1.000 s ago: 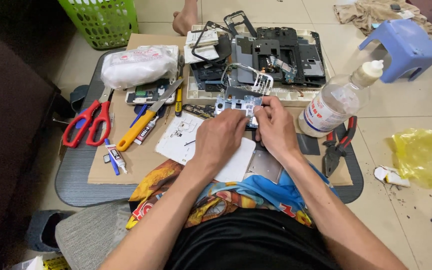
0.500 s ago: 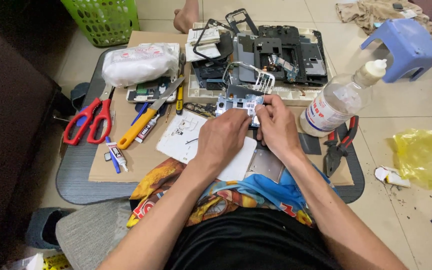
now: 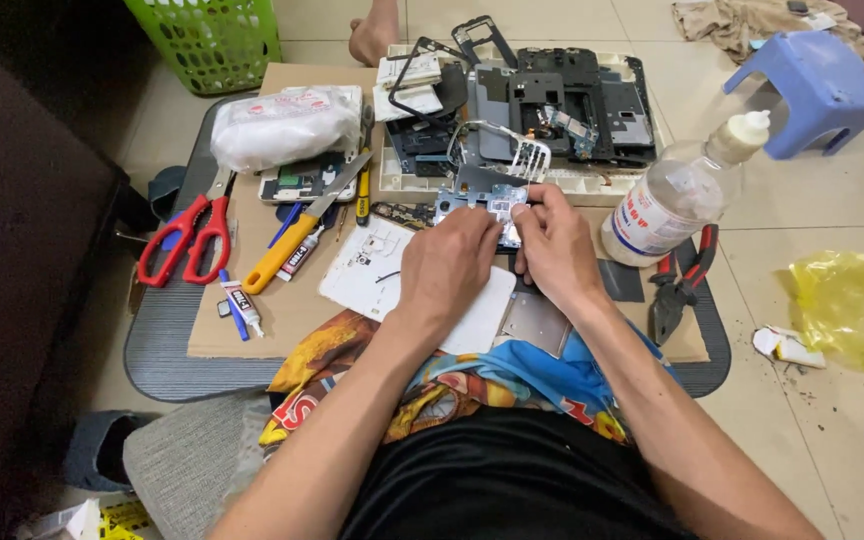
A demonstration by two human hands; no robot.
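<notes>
My left hand (image 3: 449, 265) and my right hand (image 3: 550, 245) meet over a small silver-blue phone frame part (image 3: 480, 203), both gripping it above a brown cardboard sheet (image 3: 282, 310). The fingertips cover the part's near edge. Under my hands lie white phone back covers (image 3: 367, 275) and a grey metal plate (image 3: 535, 322).
A white tray (image 3: 592, 185) of dark phone frames and parts stands just beyond my hands. A clear squeeze bottle (image 3: 674, 195) lies at right beside red-handled pliers (image 3: 680, 285). Red scissors (image 3: 187, 240), a yellow-handled knife (image 3: 297, 235), glue tubes and a white bag (image 3: 287, 125) lie at left.
Both hands have stayed on the part, with only slight finger shifts. The view has drifted a little.
</notes>
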